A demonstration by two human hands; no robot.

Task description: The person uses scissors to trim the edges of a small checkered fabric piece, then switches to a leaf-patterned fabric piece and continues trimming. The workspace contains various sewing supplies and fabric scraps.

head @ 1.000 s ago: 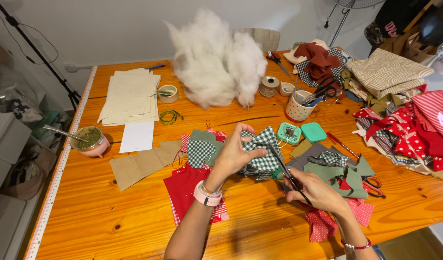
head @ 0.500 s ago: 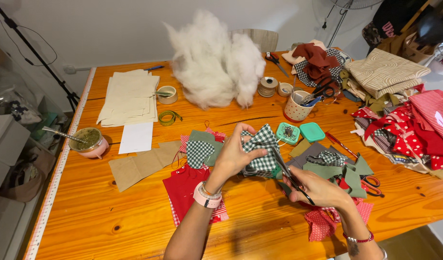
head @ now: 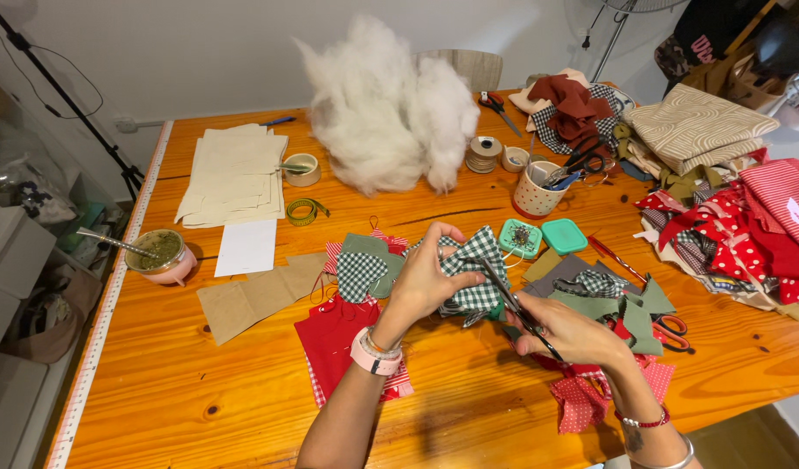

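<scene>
Two hands worked above the table (head: 469,417). Left hand (head: 425,280) gripped green gingham fabric (head: 474,278); at its 4 o'clock, right hand (head: 566,330) held scissors (head: 514,306).

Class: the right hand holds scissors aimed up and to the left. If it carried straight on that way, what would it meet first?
Most likely the green-checked fabric pinched in the left hand; the scissors in the right hand already reach its edge.

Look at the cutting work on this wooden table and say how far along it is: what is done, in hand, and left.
Done: small cut green and checked fabric pieces lie on the orange wooden table. In hand: the left hand holds a green-and-white checked fabric piece while the right hand works dark scissors into it. Left: the folded red and beige fabrics and the white stuffing heap lie untouched.
</scene>
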